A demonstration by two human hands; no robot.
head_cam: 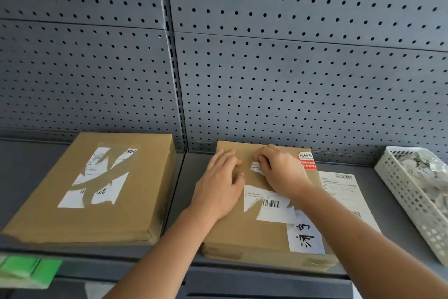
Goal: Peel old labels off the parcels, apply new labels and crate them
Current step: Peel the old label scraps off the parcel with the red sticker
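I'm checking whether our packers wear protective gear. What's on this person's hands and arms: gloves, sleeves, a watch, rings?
Nothing worn shows. The left hand and right hand are bare, with no gloves and no rings visible. The left forearm and right forearm are uncovered down to the picture's lower edge: no sleeves, watch, wristband or bracelet in view.

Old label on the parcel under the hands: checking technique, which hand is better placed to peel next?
Right. The right hand pinches a label scrap, while the left hand lies flat on the parcel, bracing it.
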